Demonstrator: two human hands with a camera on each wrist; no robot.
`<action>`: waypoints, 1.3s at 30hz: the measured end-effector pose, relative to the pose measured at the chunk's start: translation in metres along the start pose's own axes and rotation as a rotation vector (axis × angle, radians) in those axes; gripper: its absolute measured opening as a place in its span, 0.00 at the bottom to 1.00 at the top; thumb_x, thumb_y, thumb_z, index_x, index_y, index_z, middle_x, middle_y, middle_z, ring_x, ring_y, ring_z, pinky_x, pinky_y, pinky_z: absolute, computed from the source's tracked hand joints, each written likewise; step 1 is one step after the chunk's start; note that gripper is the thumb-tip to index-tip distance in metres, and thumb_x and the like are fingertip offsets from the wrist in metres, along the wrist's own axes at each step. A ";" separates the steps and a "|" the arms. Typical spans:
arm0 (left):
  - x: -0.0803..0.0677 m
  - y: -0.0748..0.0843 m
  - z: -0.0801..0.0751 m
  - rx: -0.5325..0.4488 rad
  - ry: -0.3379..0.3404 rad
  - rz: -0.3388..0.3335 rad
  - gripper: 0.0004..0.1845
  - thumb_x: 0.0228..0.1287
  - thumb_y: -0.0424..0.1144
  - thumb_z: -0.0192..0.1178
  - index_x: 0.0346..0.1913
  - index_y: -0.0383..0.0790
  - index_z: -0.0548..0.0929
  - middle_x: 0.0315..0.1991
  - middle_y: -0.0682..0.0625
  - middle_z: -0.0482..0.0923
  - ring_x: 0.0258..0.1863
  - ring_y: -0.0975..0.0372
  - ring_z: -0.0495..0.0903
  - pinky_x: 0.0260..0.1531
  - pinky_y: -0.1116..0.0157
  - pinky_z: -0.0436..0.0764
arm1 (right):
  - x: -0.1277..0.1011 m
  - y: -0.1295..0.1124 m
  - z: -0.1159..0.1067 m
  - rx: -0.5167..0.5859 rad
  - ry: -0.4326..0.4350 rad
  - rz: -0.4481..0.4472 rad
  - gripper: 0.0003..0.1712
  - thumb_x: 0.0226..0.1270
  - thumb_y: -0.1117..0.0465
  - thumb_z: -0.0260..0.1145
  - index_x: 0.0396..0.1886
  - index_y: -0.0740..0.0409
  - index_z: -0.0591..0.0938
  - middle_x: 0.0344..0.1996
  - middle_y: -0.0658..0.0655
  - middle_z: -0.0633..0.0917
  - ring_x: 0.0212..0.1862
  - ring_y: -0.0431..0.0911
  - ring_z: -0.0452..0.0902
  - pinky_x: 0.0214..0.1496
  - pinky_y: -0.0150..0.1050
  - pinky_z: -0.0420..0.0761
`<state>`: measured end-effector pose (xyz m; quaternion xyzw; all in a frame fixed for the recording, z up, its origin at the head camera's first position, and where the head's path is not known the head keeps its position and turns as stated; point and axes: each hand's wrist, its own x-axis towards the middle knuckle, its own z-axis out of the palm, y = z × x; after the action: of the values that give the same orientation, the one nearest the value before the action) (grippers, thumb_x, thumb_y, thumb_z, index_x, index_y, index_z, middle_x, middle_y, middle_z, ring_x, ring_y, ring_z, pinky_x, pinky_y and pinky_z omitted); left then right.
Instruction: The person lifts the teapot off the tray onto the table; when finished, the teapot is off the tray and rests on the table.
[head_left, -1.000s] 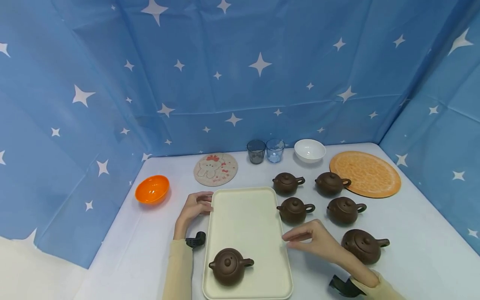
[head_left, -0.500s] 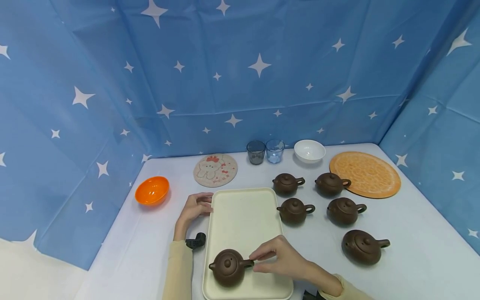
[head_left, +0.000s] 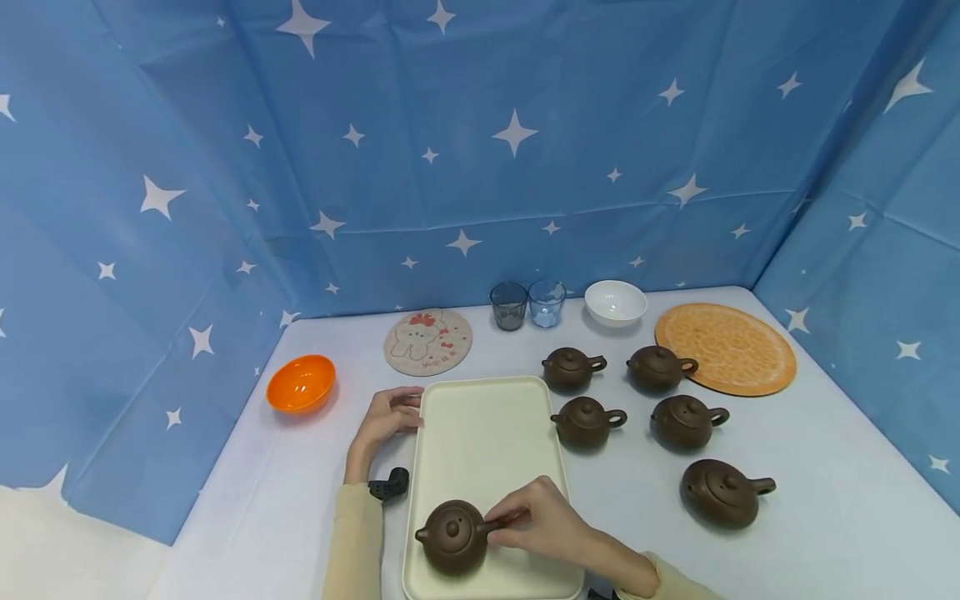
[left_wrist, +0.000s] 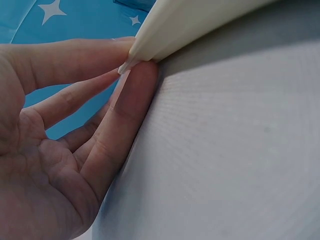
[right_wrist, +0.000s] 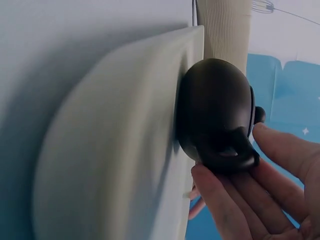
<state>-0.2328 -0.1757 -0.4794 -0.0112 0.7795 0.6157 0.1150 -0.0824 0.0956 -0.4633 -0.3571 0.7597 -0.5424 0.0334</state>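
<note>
A dark brown teapot point(head_left: 452, 542) stands upright on the near left part of a cream tray point(head_left: 487, 433). My right hand point(head_left: 546, 523) holds its handle, thumb and fingers placed about it in the right wrist view, where the teapot point(right_wrist: 215, 105) is seen handle first. At the tray's far left edge is my left hand point(head_left: 386, 419). In the left wrist view its thumb and forefinger pinch the rim of the tray point(left_wrist: 155, 37). Nearest the tray's right side is another brown teapot point(head_left: 585, 422).
Several more brown teapots, one a larger teapot point(head_left: 723, 494), stand on the right. At the back are a round coaster point(head_left: 429, 342), two glasses point(head_left: 508, 306), a white bowl point(head_left: 615, 303) and an orange oval mat point(head_left: 723, 348). An orange bowl point(head_left: 302, 384) is at left.
From beside the tray's right edge, my right hand has moved left and down to the teapot on the tray and taken its handle. The left hand stays at the tray rim.
</note>
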 end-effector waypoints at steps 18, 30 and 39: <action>0.000 -0.002 0.000 0.012 -0.002 0.020 0.30 0.46 0.19 0.64 0.58 0.28 0.76 0.45 0.35 0.78 0.31 0.60 0.82 0.33 0.60 0.87 | 0.002 -0.004 0.007 0.028 0.036 0.181 0.08 0.53 0.64 0.74 0.30 0.66 0.88 0.27 0.57 0.88 0.30 0.32 0.83 0.31 0.27 0.83; 0.001 -0.002 -0.001 -0.001 -0.016 0.031 0.30 0.47 0.19 0.64 0.59 0.28 0.76 0.45 0.35 0.78 0.31 0.60 0.81 0.34 0.61 0.87 | 0.003 -0.002 0.006 0.011 0.049 0.150 0.06 0.53 0.65 0.74 0.29 0.65 0.89 0.27 0.57 0.88 0.32 0.32 0.83 0.32 0.28 0.84; 0.000 -0.002 0.000 0.004 -0.004 0.022 0.29 0.46 0.18 0.64 0.58 0.28 0.77 0.45 0.35 0.78 0.31 0.60 0.81 0.34 0.61 0.87 | 0.003 -0.002 0.004 0.014 0.058 0.128 0.06 0.55 0.65 0.72 0.30 0.65 0.89 0.28 0.58 0.88 0.32 0.34 0.84 0.33 0.27 0.84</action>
<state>-0.2329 -0.1764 -0.4809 -0.0009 0.7806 0.6152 0.1098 -0.0817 0.0907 -0.4621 -0.2920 0.7779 -0.5544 0.0485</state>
